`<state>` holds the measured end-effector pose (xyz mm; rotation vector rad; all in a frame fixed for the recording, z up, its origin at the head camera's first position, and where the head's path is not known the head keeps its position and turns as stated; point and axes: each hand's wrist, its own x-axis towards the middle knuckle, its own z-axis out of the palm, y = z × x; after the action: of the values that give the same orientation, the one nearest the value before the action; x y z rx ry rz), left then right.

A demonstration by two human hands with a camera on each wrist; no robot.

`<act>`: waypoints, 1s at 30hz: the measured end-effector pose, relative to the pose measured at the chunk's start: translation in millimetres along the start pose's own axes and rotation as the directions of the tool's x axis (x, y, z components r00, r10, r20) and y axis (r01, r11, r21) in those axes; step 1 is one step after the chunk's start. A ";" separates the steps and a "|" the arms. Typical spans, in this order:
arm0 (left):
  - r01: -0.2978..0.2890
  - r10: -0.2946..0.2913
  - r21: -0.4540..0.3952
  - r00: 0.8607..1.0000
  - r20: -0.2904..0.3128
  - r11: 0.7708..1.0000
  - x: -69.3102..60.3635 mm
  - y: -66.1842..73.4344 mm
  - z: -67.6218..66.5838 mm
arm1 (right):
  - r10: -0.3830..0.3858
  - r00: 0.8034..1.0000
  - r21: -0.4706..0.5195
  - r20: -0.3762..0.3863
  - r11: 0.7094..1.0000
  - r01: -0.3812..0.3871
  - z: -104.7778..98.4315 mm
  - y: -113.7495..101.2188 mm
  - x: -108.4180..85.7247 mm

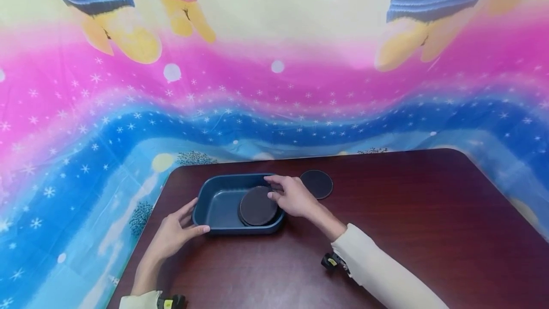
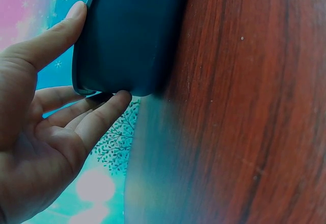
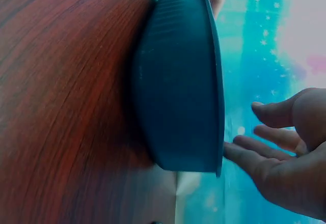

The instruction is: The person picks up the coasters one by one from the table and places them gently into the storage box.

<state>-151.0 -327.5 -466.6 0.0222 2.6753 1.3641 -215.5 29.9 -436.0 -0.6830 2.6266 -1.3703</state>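
A dark teal rectangular plastic tray (image 1: 220, 204) with raised walls rests on the table. Inside its right half lies a round dark brown coaster (image 1: 258, 205), perhaps on top of others. My left hand (image 1: 173, 233) holds the tray's left end, thumb on the front corner and fingers along the end wall; the left wrist view shows this grip on the tray's wall (image 2: 125, 35). Over the tray's right end, my right hand (image 1: 293, 195) hovers with thumb and fingers apart. In the right wrist view the right hand (image 3: 290, 152) holds nothing, a fingertip close to the rim.
Another round dark coaster (image 1: 317, 184) lies flat on the brown wooden table (image 1: 386, 213), behind and right of the tray. A colourful printed cloth (image 1: 274, 104) hangs behind the table and down its left side. Each wrist wears a small black device (image 1: 332, 261).
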 end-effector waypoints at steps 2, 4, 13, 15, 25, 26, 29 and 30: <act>0.000 0.000 0.000 1.000 0.001 1.000 -0.2 -0.2 0.2 | -0.021 0.999 0.045 -0.026 0.999 0.022 -5.9 2.2 -3.9; -0.002 0.002 0.000 1.000 0.000 1.000 -0.2 -0.6 0.3 | -0.015 0.999 0.109 -0.047 0.994 0.020 -13.0 6.6 -7.4; -0.014 0.014 0.006 1.000 -0.007 1.000 0.2 -1.5 1.2 | 0.081 0.992 0.277 -0.099 0.960 -0.050 -49.2 48.4 -17.7; -0.018 0.018 0.007 1.000 -0.009 1.000 0.0 -1.5 1.1 | 0.111 0.989 0.279 -0.099 0.957 -0.080 -57.0 59.2 -19.3; -0.015 0.015 0.015 1.000 -0.016 1.000 -0.5 -1.0 0.6 | 0.080 0.995 0.137 -0.062 0.988 -0.071 -88.6 114.6 -15.4; -0.017 0.017 0.014 1.000 -0.015 1.000 -0.3 -1.2 0.7 | 0.081 0.995 0.113 -0.052 0.991 -0.074 -91.8 119.3 -14.0; -0.019 0.019 0.013 1.000 -0.014 1.000 -0.4 -2.1 1.5 | 0.084 0.996 0.030 -0.022 0.996 -0.083 -100.5 132.4 -9.8; -0.018 0.018 0.011 1.000 -0.013 1.000 -0.6 -2.5 1.9 | 0.085 0.996 0.000 -0.016 0.996 -0.085 -102.6 136.0 -8.5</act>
<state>-150.0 -327.5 -469.6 0.0390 2.6998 1.3592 -284.1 178.2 -485.2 -0.5553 2.6353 -1.3572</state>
